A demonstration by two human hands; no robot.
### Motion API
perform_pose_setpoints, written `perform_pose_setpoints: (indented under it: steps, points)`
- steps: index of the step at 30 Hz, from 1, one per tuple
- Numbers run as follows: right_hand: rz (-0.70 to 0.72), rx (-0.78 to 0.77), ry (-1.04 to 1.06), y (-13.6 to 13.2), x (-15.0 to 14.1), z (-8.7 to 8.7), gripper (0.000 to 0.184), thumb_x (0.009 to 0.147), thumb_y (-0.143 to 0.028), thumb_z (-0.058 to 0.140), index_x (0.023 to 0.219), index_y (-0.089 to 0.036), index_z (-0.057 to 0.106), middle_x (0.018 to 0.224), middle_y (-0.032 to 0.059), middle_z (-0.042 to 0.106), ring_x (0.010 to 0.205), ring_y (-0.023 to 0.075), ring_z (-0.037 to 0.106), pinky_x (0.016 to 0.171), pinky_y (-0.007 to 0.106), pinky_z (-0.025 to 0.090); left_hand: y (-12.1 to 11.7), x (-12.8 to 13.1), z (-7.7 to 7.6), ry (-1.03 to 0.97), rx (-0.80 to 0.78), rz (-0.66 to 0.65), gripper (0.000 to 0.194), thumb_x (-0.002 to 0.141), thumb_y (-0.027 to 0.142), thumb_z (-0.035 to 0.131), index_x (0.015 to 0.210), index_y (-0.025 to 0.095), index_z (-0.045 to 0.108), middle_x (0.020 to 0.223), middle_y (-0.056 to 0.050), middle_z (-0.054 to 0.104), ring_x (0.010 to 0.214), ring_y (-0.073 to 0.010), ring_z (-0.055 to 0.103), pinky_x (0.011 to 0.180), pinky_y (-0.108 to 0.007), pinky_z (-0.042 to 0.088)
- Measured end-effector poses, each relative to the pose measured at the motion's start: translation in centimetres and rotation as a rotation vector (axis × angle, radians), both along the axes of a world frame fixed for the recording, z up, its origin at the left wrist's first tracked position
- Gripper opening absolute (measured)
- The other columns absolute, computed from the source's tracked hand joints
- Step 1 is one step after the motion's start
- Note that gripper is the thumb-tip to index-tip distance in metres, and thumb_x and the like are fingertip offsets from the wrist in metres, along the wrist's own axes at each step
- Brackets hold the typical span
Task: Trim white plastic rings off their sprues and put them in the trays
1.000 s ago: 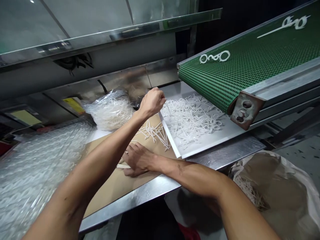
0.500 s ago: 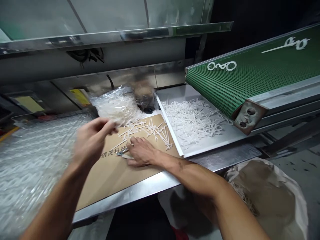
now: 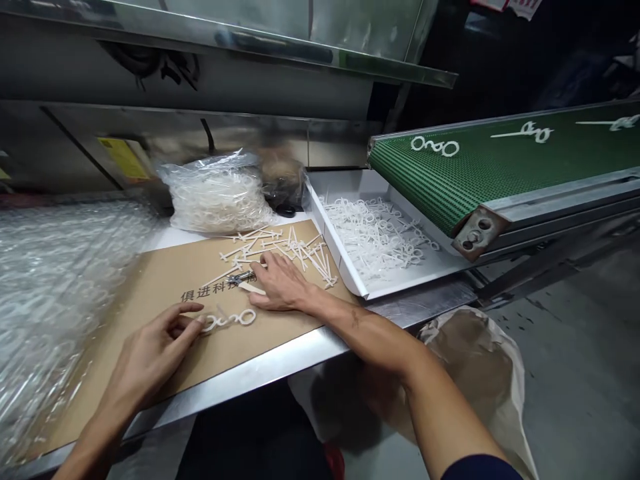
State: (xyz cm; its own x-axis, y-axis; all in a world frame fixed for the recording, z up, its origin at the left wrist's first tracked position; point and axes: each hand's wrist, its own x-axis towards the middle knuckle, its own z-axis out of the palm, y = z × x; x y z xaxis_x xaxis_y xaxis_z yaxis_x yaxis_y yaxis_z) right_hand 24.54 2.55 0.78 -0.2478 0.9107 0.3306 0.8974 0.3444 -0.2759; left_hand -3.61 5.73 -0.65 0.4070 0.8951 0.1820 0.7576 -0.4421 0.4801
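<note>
My left hand [image 3: 163, 343] is low over the cardboard sheet [image 3: 165, 273], thumb and fingers pinching the end of a white plastic ring piece [image 3: 247, 317]. This piece has a round loop at its far end and a curly middle, slightly blurred. My right hand [image 3: 283, 283] rests on the cardboard, curled around small metal nippers [image 3: 243, 277] with a pale handle. Their jaws point left, above the ring piece and apart from it; the fingers partly hide the handles. Beyond my right hand lie loose white plastic sticks [image 3: 297, 247].
A white tray [image 3: 357, 287] of ring pieces sits under the end of a green conveyor belt [image 3: 480, 167] carrying more pieces. A filled clear plastic bag [image 3: 215, 200] stands behind the cardboard. Plastic-wrapped goods [image 3: 50, 300] cover the left. A lined sack [image 3: 480, 367] stands lower right.
My left hand has come down and toward me from near the clear bag, and the ring piece now shows plainly in it. My right hand keeps the nippers. The camera view has shifted.
</note>
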Motion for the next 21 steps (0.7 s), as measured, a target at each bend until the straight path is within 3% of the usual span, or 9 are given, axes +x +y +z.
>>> perform_pose_setpoints:
  steps: [2,4,7,9,14,21]
  points:
    - [-0.017,-0.008,0.074,0.1,0.2,0.1,0.047,0.085,-0.043,0.071,0.120,-0.014,0.061,0.124,0.0154,0.056,0.108,0.0322,0.055,0.103,0.055,0.046,0.0,0.1,0.0,0.038,-0.003,-0.031,0.030,0.089,0.064,0.056,0.108,0.045,0.069,0.092,0.015,0.077,0.084,-0.0247,0.074,0.071,-0.035,0.055]
    - [-0.029,-0.021,0.192,0.0,0.4,0.2,0.047,0.083,-0.040,0.073,0.120,-0.014,0.063,0.124,0.0146,0.057,0.110,0.0317,0.055,0.105,0.056,0.045,-0.6,0.4,0.3,0.069,0.020,-0.088,0.030,0.092,0.060,0.055,0.108,0.040,0.071,0.103,0.009,0.076,0.094,-0.0270,0.072,0.080,-0.038,0.054]
    - [-0.041,-0.052,0.449,0.0,0.7,0.2,0.047,0.085,-0.036,0.070,0.126,-0.013,0.063,0.126,0.0159,0.056,0.116,0.0313,0.054,0.108,0.055,0.043,-1.7,1.0,0.7,0.080,-0.003,-0.195,0.039,0.097,0.053,0.053,0.122,0.028,0.070,0.110,-0.005,0.071,0.100,-0.0270,0.069,0.089,-0.038,0.052]
    - [-0.055,-0.091,0.660,0.4,0.8,0.2,0.049,0.089,-0.039,0.064,0.130,-0.013,0.061,0.130,0.0169,0.057,0.120,0.0313,0.054,0.108,0.055,0.043,-2.1,1.2,0.8,0.073,-0.021,-0.216,0.039,0.100,0.046,0.052,0.128,0.024,0.068,0.112,-0.009,0.068,0.105,-0.0265,0.067,0.094,-0.038,0.051]
    - [0.051,-0.311,1.143,0.5,0.1,0.6,0.046,0.096,-0.054,0.052,0.122,-0.019,0.067,0.114,0.0110,0.071,0.100,0.0250,0.070,0.088,0.043,0.057,-2.3,1.2,0.6,-0.050,-0.061,-0.173,0.023,0.099,0.036,0.059,0.115,0.022,0.070,0.105,-0.006,0.065,0.096,-0.0212,0.065,0.087,-0.035,0.051]
    - [0.177,-0.512,1.487,-2.2,-1.6,2.6,0.045,0.092,-0.047,0.050,0.119,-0.020,0.074,0.116,0.0133,0.077,0.107,0.0312,0.073,0.101,0.057,0.054,-3.6,0.7,0.2,-0.483,0.123,0.020,0.021,0.092,0.034,0.074,0.107,0.019,0.071,0.090,-0.003,0.068,0.073,-0.0133,0.061,0.070,-0.028,0.051]
